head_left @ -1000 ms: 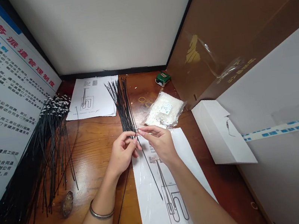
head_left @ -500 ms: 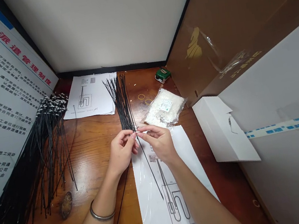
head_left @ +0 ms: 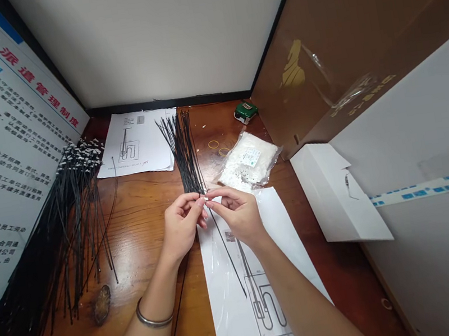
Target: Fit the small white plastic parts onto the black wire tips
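Note:
My left hand (head_left: 182, 220) is closed in a pinch on a thin black wire (head_left: 179, 314), part of which runs down beside the forearm. Thumb and forefinger of my right hand (head_left: 237, 211) are pressed around a tiny white connector (head_left: 206, 198), right at the left fingertips. The fingers hide how wire and connector meet. Another black length (head_left: 228, 252) slants from the fingertips over the printed drawing sheet (head_left: 226, 315). Just beyond both hands lies a bundle of black wires (head_left: 187, 162). A clear bag of small white connectors (head_left: 248, 158) lies to its right.
On the left rests a big pile of black wires (head_left: 74, 214) with white ends. Behind are drawing papers (head_left: 142, 161) and a green tape measure (head_left: 245, 111). A white folded box (head_left: 331, 196) and a brown carton (head_left: 339, 30) stand right.
The hands stay together in nearly the same place, with only slight finger movement. The white piece between the fingertips shows a little more clearly. The view has shifted slightly.

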`<state>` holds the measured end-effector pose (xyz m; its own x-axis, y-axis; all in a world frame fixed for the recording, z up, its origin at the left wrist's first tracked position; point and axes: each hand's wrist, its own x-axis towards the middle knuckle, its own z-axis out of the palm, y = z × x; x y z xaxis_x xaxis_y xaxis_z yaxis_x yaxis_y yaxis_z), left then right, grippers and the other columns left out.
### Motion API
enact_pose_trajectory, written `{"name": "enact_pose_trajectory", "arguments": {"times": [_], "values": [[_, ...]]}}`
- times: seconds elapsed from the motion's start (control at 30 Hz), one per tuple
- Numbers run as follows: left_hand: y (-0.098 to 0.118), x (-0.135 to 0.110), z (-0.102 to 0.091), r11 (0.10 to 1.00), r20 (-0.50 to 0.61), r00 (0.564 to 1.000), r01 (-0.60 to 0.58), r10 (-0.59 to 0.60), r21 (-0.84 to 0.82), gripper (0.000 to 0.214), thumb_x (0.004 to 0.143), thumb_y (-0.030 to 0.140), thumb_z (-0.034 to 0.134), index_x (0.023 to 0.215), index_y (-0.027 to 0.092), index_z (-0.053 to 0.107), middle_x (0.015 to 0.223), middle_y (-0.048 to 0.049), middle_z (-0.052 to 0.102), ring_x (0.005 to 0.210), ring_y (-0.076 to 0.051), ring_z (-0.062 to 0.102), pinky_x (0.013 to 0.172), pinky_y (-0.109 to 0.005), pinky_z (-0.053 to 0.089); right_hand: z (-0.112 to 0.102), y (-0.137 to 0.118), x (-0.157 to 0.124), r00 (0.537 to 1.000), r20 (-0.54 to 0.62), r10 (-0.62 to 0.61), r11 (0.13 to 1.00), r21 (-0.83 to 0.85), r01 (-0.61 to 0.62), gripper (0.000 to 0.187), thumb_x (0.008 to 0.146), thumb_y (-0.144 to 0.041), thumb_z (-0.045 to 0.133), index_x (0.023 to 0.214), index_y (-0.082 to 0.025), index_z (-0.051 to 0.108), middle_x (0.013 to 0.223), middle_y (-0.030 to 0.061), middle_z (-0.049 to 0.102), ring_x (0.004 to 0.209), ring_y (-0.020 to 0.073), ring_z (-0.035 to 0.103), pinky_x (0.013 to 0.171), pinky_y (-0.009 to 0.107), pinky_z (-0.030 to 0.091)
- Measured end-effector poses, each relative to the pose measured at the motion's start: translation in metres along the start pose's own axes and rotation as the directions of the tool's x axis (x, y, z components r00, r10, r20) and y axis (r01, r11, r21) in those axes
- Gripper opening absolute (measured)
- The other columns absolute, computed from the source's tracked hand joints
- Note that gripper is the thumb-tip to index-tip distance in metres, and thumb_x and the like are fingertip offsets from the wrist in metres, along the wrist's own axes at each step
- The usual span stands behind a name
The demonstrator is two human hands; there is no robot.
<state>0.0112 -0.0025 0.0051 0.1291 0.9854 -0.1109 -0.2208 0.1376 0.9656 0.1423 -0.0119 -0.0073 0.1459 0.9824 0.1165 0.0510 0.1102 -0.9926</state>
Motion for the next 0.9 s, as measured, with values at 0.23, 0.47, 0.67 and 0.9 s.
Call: {"name": "enact_pose_trajectory", "arguments": {"times": [0.23,0.47,0.67,0.9], "values": [[-0.0005,-0.0005,-0.0003,1.000,0.002,1.000,-0.020,0.020,0.022,0.032,0.071,0.042,0.073,0.082,0.014,0.063,0.054,0.0033,0.059,0.044,-0.008,0.053,0.043,-0.021,0.045,0.0011,0.0008,0.0003,0.998,-0.010,-0.064,0.998,0.016,0.064,0.011,0.077,-0.030,0.068,0.081,-0.021,0.072,0.086,0.0057,0.067,0.062,0.0130,0.055,0.049,0.026,0.041],[0.0005,-0.0021,-0.0002,0.996,0.045,0.999,-0.024,0.020,0.085,0.027,0.075,0.039,0.070,0.079,0.012,0.066,0.055,0.0014,0.060,0.047,-0.009,0.052,0.047,-0.021,0.046,0.0017,-0.0059,-0.0019,1.000,-0.029,0.002,0.994,0.108,0.001,0.013,0.078,-0.031,0.067,0.082,-0.019,0.069,0.092,0.0055,0.069,0.051,0.0087,0.049,0.044,0.024,0.037],[-0.0001,-0.0012,0.0002,0.994,0.008,0.999,-0.031,0.031,0.100,0.028,0.078,0.042,0.065,0.079,0.014,0.065,0.059,0.0015,0.060,0.045,-0.009,0.052,0.046,-0.021,0.045,0.0006,-0.0057,-0.0006,0.991,-0.090,0.094,0.990,0.109,-0.084,0.020,0.076,-0.037,0.068,0.086,-0.019,0.070,0.080,0.0036,0.069,0.048,0.0095,0.047,0.042,0.024,0.034],[-0.0053,-0.0006,0.0032,0.997,-0.033,0.999,-0.028,0.030,0.072,0.025,0.076,0.038,0.068,0.082,0.015,0.062,0.059,0.0025,0.060,0.042,-0.008,0.052,0.043,-0.021,0.044,0.0002,-0.0017,0.0024,0.988,-0.018,0.156,0.981,0.120,-0.153,0.020,0.074,-0.036,0.069,0.086,-0.020,0.072,0.073,0.0023,0.065,0.053,0.0103,0.049,0.041,0.023,0.031]]}}
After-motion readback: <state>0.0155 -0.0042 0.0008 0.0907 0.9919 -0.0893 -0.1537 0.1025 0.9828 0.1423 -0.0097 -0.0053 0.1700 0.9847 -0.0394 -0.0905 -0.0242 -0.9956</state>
